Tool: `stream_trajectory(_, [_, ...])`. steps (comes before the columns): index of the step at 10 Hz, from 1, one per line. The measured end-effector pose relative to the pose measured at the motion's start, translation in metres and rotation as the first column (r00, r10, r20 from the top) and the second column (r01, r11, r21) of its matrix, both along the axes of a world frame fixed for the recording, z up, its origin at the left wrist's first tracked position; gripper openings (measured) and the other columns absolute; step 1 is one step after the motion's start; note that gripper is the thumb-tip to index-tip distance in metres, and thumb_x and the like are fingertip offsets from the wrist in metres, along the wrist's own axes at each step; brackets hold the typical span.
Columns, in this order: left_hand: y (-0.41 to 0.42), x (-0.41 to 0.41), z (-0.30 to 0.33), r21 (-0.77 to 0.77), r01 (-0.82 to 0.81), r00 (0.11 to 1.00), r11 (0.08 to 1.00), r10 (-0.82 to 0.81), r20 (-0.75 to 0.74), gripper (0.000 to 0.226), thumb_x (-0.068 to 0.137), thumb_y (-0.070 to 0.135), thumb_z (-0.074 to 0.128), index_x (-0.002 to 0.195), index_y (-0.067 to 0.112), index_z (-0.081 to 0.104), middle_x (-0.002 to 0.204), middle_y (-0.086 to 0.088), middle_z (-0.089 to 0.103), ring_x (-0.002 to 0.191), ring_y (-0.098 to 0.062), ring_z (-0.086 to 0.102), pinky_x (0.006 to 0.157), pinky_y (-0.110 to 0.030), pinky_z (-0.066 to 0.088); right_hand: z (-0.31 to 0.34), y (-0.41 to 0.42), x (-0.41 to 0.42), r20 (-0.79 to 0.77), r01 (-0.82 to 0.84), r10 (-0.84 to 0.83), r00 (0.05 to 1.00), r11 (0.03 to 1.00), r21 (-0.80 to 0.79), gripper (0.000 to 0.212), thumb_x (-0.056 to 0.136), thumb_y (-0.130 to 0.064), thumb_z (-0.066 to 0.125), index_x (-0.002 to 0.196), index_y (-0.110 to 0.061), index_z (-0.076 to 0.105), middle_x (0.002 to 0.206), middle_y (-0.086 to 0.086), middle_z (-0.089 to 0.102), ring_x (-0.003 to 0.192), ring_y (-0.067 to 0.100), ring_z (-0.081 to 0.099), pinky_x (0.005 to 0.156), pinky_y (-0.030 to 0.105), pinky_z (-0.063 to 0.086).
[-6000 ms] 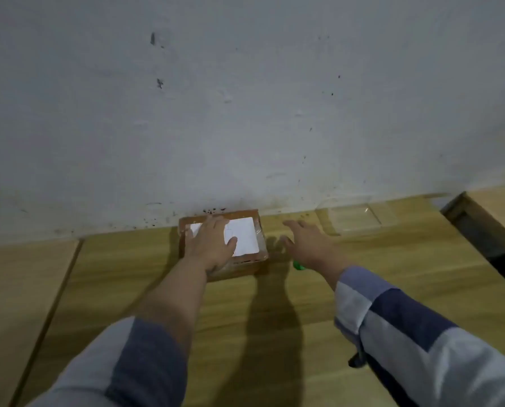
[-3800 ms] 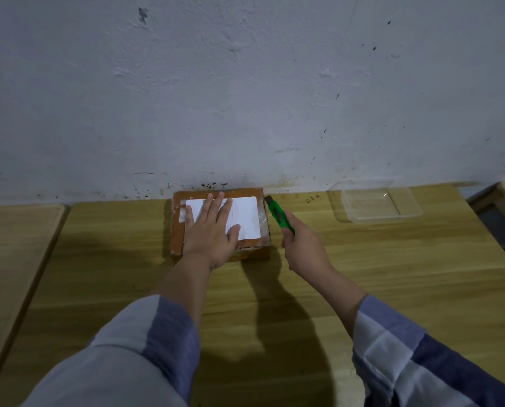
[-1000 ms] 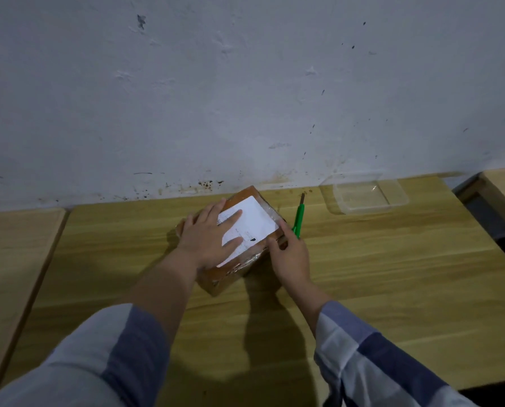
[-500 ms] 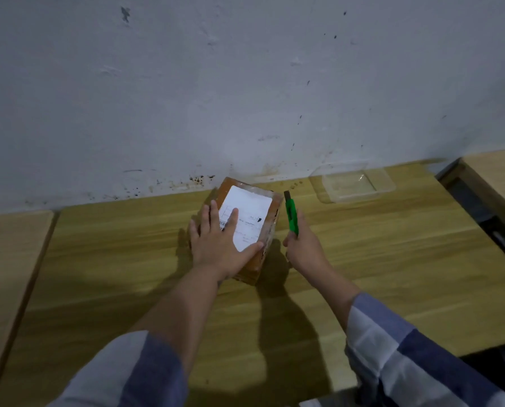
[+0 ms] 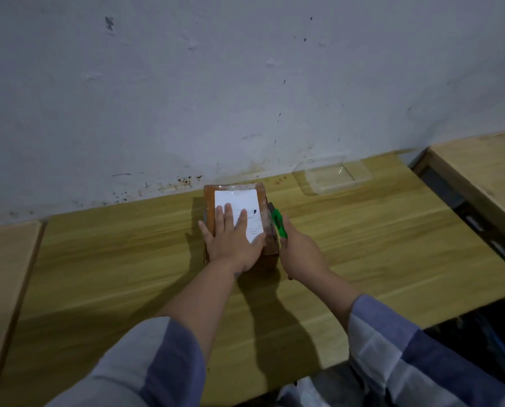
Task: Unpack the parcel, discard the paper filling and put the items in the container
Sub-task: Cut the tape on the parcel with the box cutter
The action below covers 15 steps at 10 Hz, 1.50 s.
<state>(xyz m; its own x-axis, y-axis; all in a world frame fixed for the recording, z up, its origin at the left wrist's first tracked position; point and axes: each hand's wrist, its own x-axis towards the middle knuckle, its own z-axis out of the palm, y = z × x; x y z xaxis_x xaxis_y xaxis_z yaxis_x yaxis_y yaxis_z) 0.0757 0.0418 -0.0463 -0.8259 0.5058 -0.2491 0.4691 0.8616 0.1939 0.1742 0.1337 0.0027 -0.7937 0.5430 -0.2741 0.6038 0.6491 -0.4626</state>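
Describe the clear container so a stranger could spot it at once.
Start at the white wall behind the wooden table and follow its base to the right. There, against the wall, sits a shallow clear plastic rectangular container, right of the brown cardboard parcel with a white label. It is the only see-through thing on the table.

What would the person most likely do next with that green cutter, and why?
Probably draw the green cutter along the parcel's right edge to slit the tape. The parcel looks sealed under clear tape, the left hand presses flat on its label to steady it, and the right hand grips the cutter right beside that edge. The clear container waits behind.
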Motion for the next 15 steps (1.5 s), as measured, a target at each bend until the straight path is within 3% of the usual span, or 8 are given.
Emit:
stream_trajectory(2, [-0.019, -0.011, -0.011, -0.006, 0.184, 0.977, 0.983, -0.184, -0.104, 0.071, 0.09, 0.068, 0.013, 0.151, 0.035, -0.002, 0.16, 0.002, -0.015, 0.146, -0.016, -0.02, 0.116, -0.053, -0.013, 0.005, -0.004, -0.015, 0.077, -0.048, 0.04, 0.996, 0.994, 0.101, 0.073, 0.092, -0.007, 0.043, 0.151, -0.016, 0.001, 0.107, 0.017, 0.066, 0.093, 0.031, 0.064, 0.063, 0.032, 0.041])
stream_trajectory(5, [-0.017, -0.007, -0.012, -0.029, 0.166, 0.972, 0.986, -0.169, -0.163, 0.074, 0.088, 0.069, 0.005, 0.151, 0.032, -0.005, 0.16, -0.001, -0.014, 0.146, -0.02, -0.019, 0.116, -0.054, -0.011, 0.009, -0.006, -0.037, 0.093, -0.082, 0.068, 0.993, 0.985, 0.151, 0.07, 0.091, -0.012, 0.051, 0.148, -0.012, 0.011, 0.113, 0.017, 0.064, 0.1, 0.032, 0.063, 0.072, 0.035, 0.047])
stream_trajectory(8, [-0.015, -0.004, -0.009, -0.053, 0.155, 0.974, 0.987, -0.161, -0.161, 0.074, 0.088, 0.068, 0.005, 0.151, 0.03, -0.005, 0.16, -0.003, -0.014, 0.146, -0.021, -0.018, 0.116, -0.055, -0.008, 0.015, -0.017, -0.023, 0.182, -0.121, 0.084, 0.98, 0.971, 0.205, 0.067, 0.094, -0.009, 0.041, 0.15, -0.012, 0.004, 0.12, 0.02, 0.059, 0.106, 0.032, 0.061, 0.071, 0.033, 0.043])
stream_trajectory(10, [-0.014, 0.0, -0.012, -0.037, 0.135, 0.977, 0.99, -0.139, -0.164, 0.074, 0.088, 0.069, 0.006, 0.151, 0.03, -0.004, 0.16, -0.002, -0.013, 0.146, -0.02, -0.017, 0.116, -0.054, -0.011, 0.017, -0.027, -0.004, 0.152, -0.108, 0.082, 0.985, 0.98, 0.168, 0.063, 0.095, -0.01, 0.036, 0.15, -0.014, 0.007, 0.121, 0.02, 0.059, 0.108, 0.033, 0.059, 0.079, 0.036, 0.046])
stream_trajectory(12, [-0.014, 0.0, -0.013, -0.043, 0.117, 0.98, 0.992, -0.122, -0.156, 0.073, 0.09, 0.068, 0.012, 0.151, 0.03, -0.002, 0.16, -0.002, -0.014, 0.146, -0.02, -0.017, 0.116, -0.055, -0.009, 0.013, -0.032, 0.012, 0.245, -0.121, 0.075, 0.967, 0.977, 0.176, 0.057, 0.094, -0.008, 0.035, 0.148, -0.013, 0.017, 0.124, 0.016, 0.058, 0.112, 0.031, 0.058, 0.079, 0.035, 0.045])
stream_trajectory(13, [-0.013, 0.001, -0.012, -0.039, 0.112, 0.981, 0.993, -0.117, -0.152, 0.073, 0.09, 0.066, 0.014, 0.151, 0.03, -0.001, 0.16, -0.002, -0.013, 0.146, -0.02, -0.018, 0.116, -0.055, -0.01, 0.01, -0.033, 0.028, 0.243, -0.102, 0.058, 0.968, 0.98, 0.171, 0.065, 0.092, -0.005, 0.035, 0.151, -0.02, 0.01, 0.121, 0.016, 0.06, 0.108, 0.031, 0.06, 0.074, 0.033, 0.042])
stream_trajectory(15, [-0.014, 0.002, -0.012, -0.032, 0.114, 0.979, 0.993, -0.118, -0.165, 0.072, 0.09, 0.066, 0.014, 0.151, 0.03, 0.0, 0.161, -0.002, -0.011, 0.147, -0.02, -0.016, 0.116, -0.055, -0.008, 0.013, -0.03, 0.044, 0.167, -0.022, 0.004, 0.986, 0.994, 0.105, 0.066, 0.089, -0.009, 0.036, 0.149, -0.027, 0.017, 0.116, 0.015, 0.063, 0.103, 0.032, 0.061, 0.074, 0.035, 0.045])
